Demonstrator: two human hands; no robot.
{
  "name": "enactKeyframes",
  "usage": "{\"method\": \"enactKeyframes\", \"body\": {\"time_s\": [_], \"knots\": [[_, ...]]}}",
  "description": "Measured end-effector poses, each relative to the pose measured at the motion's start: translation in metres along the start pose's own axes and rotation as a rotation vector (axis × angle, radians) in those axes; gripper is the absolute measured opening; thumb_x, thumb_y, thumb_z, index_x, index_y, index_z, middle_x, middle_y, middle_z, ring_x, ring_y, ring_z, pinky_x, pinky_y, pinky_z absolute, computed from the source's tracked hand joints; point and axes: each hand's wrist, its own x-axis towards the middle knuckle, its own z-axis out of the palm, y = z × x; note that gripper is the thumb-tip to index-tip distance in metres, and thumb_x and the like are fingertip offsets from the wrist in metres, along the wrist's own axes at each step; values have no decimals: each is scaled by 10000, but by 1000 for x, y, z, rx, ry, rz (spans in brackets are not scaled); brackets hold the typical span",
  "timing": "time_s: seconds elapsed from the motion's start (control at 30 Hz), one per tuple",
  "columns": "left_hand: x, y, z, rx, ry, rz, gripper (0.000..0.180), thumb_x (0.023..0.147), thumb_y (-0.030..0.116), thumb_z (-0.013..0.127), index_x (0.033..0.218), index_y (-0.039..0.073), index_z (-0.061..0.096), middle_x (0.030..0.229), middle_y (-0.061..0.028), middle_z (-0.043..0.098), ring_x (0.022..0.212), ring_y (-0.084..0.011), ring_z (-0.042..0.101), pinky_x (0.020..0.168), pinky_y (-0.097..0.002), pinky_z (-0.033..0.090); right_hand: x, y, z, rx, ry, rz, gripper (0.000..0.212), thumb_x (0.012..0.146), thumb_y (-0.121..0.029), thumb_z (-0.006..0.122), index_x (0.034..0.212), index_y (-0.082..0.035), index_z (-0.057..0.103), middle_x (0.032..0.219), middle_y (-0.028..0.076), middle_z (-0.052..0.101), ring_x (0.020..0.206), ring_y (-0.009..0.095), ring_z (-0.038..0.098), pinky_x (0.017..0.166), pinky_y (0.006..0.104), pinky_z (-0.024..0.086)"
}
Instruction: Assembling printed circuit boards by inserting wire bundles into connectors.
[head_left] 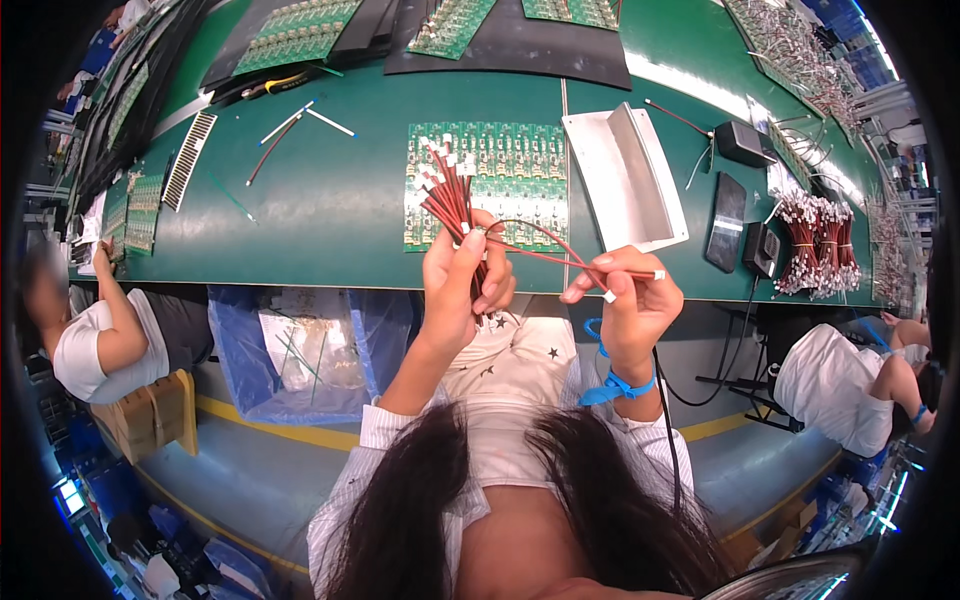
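A green table [330, 210] runs across a busy workshop floor, with boards [290, 40] on dark mats at its far side and co-workers seated to the left and right. Nearer the person, a white tray [590, 180] sits right of a board panel [530, 205].

The bunch [447, 200] of red-and-black cables is in the left hand [462, 278], held over the panel's left part, its white plugs fanned upward; those fingers are closed around it. The right hand [637, 305] has thumb and fingers pinched on a wire [535, 254] stretched between the hands, with white plugs showing at its fingertips.

The work looks partway along: one wire appears singled out, while most cables remain gathered and no tie shows on them. At the right, the bundles [817, 240] are already banded. Whether any cable is joined to the panel cannot be told, as the bunch hides part of it.
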Motion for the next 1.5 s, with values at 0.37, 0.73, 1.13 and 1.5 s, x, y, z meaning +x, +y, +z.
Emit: {"method": "enactKeyframes", "body": {"time_s": [0.37, 0.73, 1.13, 1.5], "knots": [[-3, 2, 1, 5, -124, -19, 140, 903, 153, 350, 946, 25, 390, 546, -28, 368, 359, -71, 275, 353, -216, 262, 24, -2, -25, 524, 63, 304, 227, 870, -187, 482, 894, 33, 530, 682, 100, 534, 607, 165, 514, 531, 290, 420], [13, 2, 3, -146, 49, 50, 74, 864, 131, 378, 851, 60, 392, 635, -10, 355, 494, -80, 328, 458, -235, 308, -4, 8, -7, 176, -1, 129, 187, 842, -109, 509, 891, 65, 560, 737, 168, 610, 652, 237, 615, 630, 339, 518], [8, 11, 11, -110, 50, 133, 116, 863, 141, 396, 897, 31, 417, 611, 7, 316, 504, -72, 314, 465, -229, 301, -4, 10, -8, 135, 45, 204, 176, 846, -88, 497, 901, 70, 554, 745, 159, 602, 680, 219, 602, 626, 337, 514], [6, 16, 11, 20, 133, 179, 61, 881, 103, 439, 862, 47, 420, 568, 26, 317, 467, -54, 312, 424, -212, 280, 6, 10, -1, 143, 52, 266, 179, 854, -95, 486, 911, 68, 532, 734, 136, 589, 665, 189, 585, 621, 309, 497]]}}
